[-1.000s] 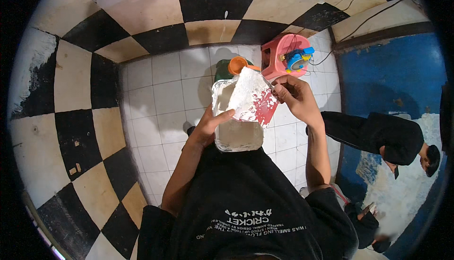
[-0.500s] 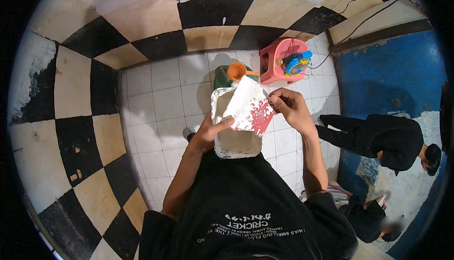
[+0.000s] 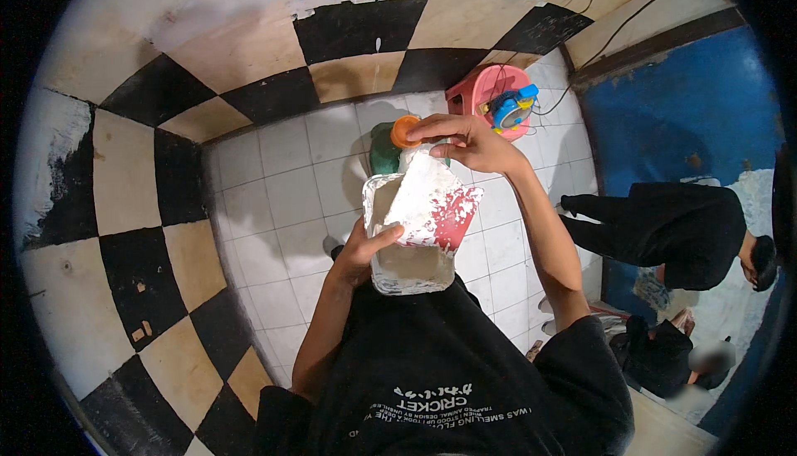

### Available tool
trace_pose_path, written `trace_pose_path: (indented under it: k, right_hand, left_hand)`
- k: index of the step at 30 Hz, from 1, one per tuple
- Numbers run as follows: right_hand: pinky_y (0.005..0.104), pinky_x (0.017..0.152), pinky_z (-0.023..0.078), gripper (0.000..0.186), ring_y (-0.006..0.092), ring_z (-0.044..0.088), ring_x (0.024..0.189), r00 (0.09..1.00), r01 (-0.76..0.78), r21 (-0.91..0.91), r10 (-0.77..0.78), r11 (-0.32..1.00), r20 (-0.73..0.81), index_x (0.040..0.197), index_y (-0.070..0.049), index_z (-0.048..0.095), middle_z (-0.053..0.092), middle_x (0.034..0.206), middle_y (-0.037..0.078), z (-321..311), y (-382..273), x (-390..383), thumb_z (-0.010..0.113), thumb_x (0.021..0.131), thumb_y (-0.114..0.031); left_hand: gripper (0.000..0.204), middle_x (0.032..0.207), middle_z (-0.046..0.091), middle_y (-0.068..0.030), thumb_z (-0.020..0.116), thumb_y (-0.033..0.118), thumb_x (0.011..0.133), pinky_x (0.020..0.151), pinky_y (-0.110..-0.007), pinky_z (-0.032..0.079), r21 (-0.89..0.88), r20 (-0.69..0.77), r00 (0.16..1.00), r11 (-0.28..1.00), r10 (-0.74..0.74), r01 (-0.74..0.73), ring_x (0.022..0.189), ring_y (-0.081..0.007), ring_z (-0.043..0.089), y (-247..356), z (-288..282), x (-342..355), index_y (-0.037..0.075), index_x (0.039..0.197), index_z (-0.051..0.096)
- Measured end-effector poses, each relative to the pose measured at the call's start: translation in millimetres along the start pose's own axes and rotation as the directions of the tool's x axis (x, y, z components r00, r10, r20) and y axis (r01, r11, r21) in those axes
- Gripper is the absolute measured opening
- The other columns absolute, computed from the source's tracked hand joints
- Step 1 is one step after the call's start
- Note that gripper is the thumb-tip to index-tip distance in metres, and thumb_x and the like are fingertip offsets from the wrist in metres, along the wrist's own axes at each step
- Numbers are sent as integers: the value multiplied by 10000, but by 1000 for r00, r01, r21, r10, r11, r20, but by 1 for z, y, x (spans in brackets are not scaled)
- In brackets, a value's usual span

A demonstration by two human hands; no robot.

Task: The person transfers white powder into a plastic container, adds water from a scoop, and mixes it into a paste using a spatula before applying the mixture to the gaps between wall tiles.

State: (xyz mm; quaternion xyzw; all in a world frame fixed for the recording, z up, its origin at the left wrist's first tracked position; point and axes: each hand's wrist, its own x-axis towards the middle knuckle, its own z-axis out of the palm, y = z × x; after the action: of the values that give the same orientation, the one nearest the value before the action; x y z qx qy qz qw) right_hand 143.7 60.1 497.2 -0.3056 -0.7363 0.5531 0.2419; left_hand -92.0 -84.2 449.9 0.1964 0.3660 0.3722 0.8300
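Note:
My left hand [image 3: 365,253] grips the side of a pale, white-smeared rectangular tray [image 3: 413,273], its thumb over a flat red scraper [image 3: 453,215] thickly coated with white paste, lying across the tray. My right hand [image 3: 473,145] is open, fingers bent and apart, above the scraper's far side and over an orange cup [image 3: 402,127]. Whether its fingertips touch the cup is unclear. The cup rests on a green container [image 3: 383,151], partly hidden behind the tray and my hand.
A pink stool [image 3: 465,88] holding a blue-and-yellow device [image 3: 510,109] with cables stands by the checkered wall [image 3: 349,77]. At the right, two people in dark clothing [image 3: 689,232] [image 3: 652,348] are beside a blue, partly white-coated surface [image 3: 664,99]. White tiles [image 3: 286,195] cover the floor.
My right hand has left the scraper's corner and moved up and left to the orange cup. The tray and scraper in my left hand sit slightly lower in the picture.

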Motion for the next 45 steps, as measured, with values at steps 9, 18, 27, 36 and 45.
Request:
trace_pose_path:
  k: [9, 18, 27, 36, 45]
  right_hand:
    - [283, 791, 482, 144, 157, 622, 928, 1000, -31, -5, 31, 999, 0, 978, -16, 697, 686, 983, 66, -3, 6, 7, 662, 846, 29]
    - [273, 785, 473, 53, 116, 594, 832, 976, -120, -27, 113, 992, -186, 900, 14, 655, 663, 863, 45, -2, 1, 8, 645, 883, -35]
    - [228, 706, 458, 33, 72, 545, 789, 911, -36, -165, -36, 986, -410, 899, -5, 605, 603, 853, 4, -8, 16, -14, 583, 924, -5]
    - [415, 915, 455, 139, 201, 629, 847, 616, -346, 460, 567, 818, -546, 878, -46, 643, 681, 883, 63, 4, 80, -191, 631, 872, -184]
    - [326, 803, 516, 409, 164, 621, 849, 469, -150, 427, 445, 892, -763, 1048, 32, 595, 631, 959, 98, 97, -1, -166, 513, 990, -364]
  left_hand:
    - [565, 1219, 581, -123, 670, 124, 870, 900, -364, 493, 29, -11, 1000, 1000, 7, -6, 1061, -207, 598, 4, 1, -2, -23, 1352, 414]
    - [660, 1243, 556, -146, 688, 158, 836, 933, -389, 471, 61, 2, 1000, 998, 2, -2, 1102, -240, 571, 5, 1, -1, -15, 1384, 364]
    - [566, 1199, 591, -127, 674, 138, 865, 910, -359, 482, 18, 17, 1000, 1000, 24, -24, 1076, -215, 591, 1, 1, 1, -22, 1348, 424]
    - [568, 1223, 575, -128, 657, 131, 884, 909, -351, 485, 38, 33, 999, 999, 29, -31, 1090, -204, 581, 2, -5, 5, -17, 1367, 398]
    - [593, 1226, 567, -143, 648, 126, 887, 907, -369, 502, 62, 60, 998, 998, 4, -8, 1095, -223, 587, 8, -4, 6, -35, 1381, 363]
